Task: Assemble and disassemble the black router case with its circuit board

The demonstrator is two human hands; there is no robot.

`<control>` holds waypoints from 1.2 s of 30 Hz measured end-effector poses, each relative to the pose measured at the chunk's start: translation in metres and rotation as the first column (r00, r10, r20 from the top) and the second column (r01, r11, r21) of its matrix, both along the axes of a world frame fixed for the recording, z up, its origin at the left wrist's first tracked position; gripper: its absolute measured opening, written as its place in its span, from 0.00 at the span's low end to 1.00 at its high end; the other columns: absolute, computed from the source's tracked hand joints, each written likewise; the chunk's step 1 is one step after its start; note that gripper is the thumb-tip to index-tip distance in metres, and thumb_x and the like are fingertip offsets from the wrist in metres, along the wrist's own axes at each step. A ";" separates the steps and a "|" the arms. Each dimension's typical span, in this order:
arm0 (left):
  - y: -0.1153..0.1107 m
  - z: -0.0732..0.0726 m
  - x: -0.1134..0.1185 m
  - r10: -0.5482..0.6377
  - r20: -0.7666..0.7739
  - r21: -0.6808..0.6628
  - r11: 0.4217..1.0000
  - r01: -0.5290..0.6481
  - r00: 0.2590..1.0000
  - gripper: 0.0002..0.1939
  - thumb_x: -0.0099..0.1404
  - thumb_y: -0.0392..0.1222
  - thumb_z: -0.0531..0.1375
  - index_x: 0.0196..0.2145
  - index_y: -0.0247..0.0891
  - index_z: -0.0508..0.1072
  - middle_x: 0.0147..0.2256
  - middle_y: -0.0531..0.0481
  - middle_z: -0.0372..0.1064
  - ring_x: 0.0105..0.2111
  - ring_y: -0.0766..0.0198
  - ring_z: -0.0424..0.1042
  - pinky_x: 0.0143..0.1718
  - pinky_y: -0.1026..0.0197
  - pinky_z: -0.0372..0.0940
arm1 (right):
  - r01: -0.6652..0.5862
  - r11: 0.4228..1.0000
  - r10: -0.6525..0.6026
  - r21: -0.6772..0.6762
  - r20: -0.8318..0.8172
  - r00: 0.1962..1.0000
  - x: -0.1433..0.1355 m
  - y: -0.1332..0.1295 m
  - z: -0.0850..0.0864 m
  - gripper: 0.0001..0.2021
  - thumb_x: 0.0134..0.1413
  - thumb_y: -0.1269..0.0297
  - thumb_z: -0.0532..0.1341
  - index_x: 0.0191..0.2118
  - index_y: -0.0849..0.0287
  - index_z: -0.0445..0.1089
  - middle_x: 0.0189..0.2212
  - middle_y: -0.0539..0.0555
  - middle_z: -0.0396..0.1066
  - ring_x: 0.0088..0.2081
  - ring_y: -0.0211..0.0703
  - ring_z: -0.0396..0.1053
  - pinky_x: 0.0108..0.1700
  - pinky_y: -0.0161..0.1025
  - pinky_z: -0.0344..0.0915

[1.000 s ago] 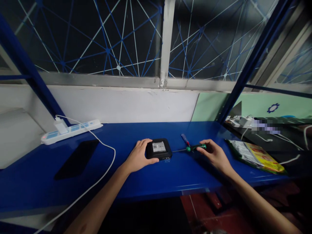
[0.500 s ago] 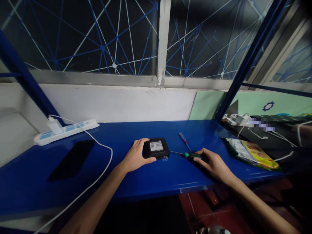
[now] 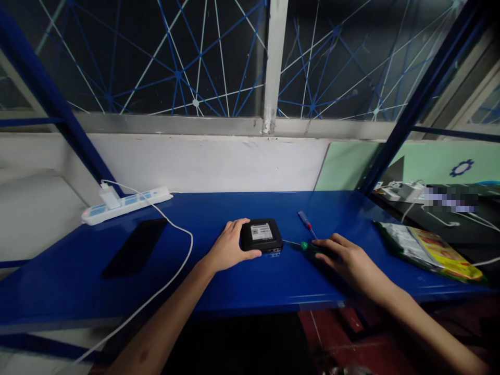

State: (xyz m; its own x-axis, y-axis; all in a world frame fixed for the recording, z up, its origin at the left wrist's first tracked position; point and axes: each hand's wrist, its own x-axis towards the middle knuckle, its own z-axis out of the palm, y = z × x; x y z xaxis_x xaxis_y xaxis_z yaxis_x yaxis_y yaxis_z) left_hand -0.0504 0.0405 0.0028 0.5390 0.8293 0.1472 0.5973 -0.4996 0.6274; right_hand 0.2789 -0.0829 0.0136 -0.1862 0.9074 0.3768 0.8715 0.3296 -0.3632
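A small flat black box (image 3: 271, 244) with a white label on top and ports along its near side lies on the blue table. My left hand (image 3: 230, 246) grips its left end, thumb along the near edge and fingers at the far edge. My right hand (image 3: 353, 263) is closed around the dark handle of a green-and-black screwdriver (image 3: 305, 246). That screwdriver lies low over the tabletop, its thin shaft pointing left at the box's right side. Just beyond my right fingers rests a second screwdriver (image 3: 304, 220) with a clear bluish and red handle.
On the left, a black flat slab (image 3: 135, 247) lies near a white power strip (image 3: 127, 205) with a charger plugged in. A white cable (image 3: 172, 281) loops across the blue table (image 3: 242, 291). At right are a yellow-and-silver packet (image 3: 433, 250) and a dark surface with cables.
The whole scene has shifted to the right as my head turned left. Both hands keep their holds, with the box and screwdriver in nearly the same places on the table.
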 end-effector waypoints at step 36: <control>-0.001 -0.002 0.001 0.029 -0.020 -0.023 0.999 -0.029 0.999 0.57 0.50 0.64 0.69 0.67 0.41 0.47 0.60 0.34 0.55 0.61 0.36 0.58 0.56 0.37 0.62 | -0.157 0.988 0.150 -0.001 0.313 0.938 0.001 0.034 0.058 0.16 0.67 0.56 0.55 0.54 0.50 0.74 0.37 0.56 0.70 0.31 0.43 0.72 0.34 0.42 0.71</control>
State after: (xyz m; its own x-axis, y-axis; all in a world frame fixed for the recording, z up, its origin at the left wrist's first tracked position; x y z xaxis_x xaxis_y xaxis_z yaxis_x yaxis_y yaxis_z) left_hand -0.0489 0.0392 0.0003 0.5175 0.8476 0.1173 0.6239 -0.4675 0.6262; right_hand 0.2797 -0.0487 0.0716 -0.4338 0.8500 0.2988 0.8778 0.4735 -0.0724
